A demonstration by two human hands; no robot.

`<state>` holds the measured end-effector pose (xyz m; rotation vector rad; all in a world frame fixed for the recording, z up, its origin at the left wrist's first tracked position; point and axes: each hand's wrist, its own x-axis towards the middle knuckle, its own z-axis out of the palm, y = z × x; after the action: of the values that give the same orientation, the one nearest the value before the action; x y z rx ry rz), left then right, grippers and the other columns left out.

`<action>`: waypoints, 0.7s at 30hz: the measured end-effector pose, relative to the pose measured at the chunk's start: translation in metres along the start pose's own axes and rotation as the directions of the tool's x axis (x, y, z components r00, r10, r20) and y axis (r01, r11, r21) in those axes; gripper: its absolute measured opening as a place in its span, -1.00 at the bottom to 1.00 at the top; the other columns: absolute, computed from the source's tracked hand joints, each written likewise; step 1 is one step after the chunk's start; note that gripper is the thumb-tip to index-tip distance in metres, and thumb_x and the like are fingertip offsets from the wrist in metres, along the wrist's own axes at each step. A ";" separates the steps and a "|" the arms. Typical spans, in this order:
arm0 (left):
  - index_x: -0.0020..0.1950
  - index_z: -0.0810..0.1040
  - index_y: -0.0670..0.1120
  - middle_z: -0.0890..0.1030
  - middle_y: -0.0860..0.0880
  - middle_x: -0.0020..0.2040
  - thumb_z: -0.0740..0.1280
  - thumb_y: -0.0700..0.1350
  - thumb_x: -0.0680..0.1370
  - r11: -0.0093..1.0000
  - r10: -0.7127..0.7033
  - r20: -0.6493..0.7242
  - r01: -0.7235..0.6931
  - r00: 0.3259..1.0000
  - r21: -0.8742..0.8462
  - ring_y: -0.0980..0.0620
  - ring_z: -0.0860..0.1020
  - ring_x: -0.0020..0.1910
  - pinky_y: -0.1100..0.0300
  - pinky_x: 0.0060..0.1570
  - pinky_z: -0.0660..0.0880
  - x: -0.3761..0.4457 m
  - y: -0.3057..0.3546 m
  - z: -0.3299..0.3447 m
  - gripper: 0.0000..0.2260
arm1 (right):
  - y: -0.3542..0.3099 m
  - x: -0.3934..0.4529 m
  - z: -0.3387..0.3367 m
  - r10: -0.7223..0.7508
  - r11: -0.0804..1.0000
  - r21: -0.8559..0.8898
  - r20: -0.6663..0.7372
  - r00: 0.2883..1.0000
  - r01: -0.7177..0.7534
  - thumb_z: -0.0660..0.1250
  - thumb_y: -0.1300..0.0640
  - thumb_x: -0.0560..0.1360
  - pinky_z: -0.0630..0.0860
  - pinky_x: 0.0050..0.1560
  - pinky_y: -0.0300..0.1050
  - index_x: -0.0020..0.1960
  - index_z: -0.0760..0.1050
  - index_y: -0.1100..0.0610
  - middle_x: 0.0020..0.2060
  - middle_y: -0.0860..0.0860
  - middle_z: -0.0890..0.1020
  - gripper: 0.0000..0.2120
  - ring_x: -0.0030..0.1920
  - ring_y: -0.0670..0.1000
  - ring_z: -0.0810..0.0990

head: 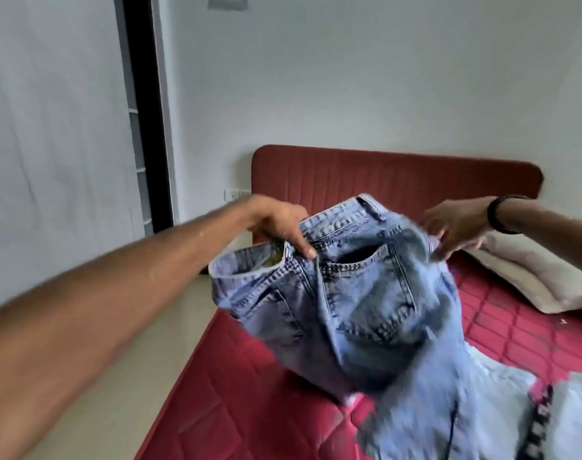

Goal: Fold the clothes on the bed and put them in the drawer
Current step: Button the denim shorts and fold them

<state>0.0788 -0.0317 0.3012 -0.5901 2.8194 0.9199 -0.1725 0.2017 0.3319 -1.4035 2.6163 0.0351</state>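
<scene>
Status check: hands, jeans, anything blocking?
Left hand grips jeans at waistband. Right hand at opposite edge, grip blurred. Jeans held above red mattress, unfolded. Pale garment underneath; nothing blocking.

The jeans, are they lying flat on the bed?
No, both hands, left hand and right hand, hold the jeans up above the bed.

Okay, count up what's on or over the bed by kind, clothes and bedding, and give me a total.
Jeans: 1, held up by the left hand and right hand
Pale garment, lower right: 1
Pillow: 1
Total: 3
</scene>
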 end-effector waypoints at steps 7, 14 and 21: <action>-0.13 0.63 -0.06 0.59 0.12 -0.39 0.46 -0.11 0.60 0.936 -0.041 0.117 -0.003 0.992 0.351 0.17 0.55 -0.42 0.29 -0.45 0.47 -0.026 0.075 0.024 -0.88 | -0.091 -0.023 0.070 -0.463 0.713 0.462 -0.254 0.849 0.527 0.68 -0.27 0.17 0.61 0.04 -0.03 0.24 0.51 -0.08 0.00 -0.13 0.70 -0.26 -0.03 -0.12 0.67; -0.01 0.71 -0.09 0.75 -0.12 -0.07 0.51 -0.10 0.54 0.975 0.126 0.041 -0.132 0.991 0.179 -0.04 0.70 -0.15 0.09 -0.11 0.63 -0.089 0.083 -0.008 -0.92 | -0.114 -0.047 0.046 -0.551 0.451 0.644 -0.344 0.760 0.618 0.69 -0.06 0.25 0.45 -0.08 0.06 0.10 0.59 0.18 -0.14 0.09 0.66 -0.44 -0.14 0.07 0.57; -0.11 0.69 -0.16 0.69 -0.11 -0.17 0.54 0.00 0.49 0.977 0.197 -0.148 -0.208 0.969 -0.057 -0.01 0.61 -0.24 0.12 -0.20 0.54 -0.112 0.095 -0.022 -0.78 | -0.115 -0.075 -0.004 -0.447 0.294 0.609 -0.594 0.669 0.737 0.65 -0.16 0.29 0.26 -0.35 -0.12 -0.35 0.42 0.17 -0.31 0.19 0.50 -0.48 -0.33 0.08 0.37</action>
<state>0.1442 0.0625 0.3962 -0.3940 3.0292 1.0578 -0.0376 0.1992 0.3546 -1.9038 1.5350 -1.4396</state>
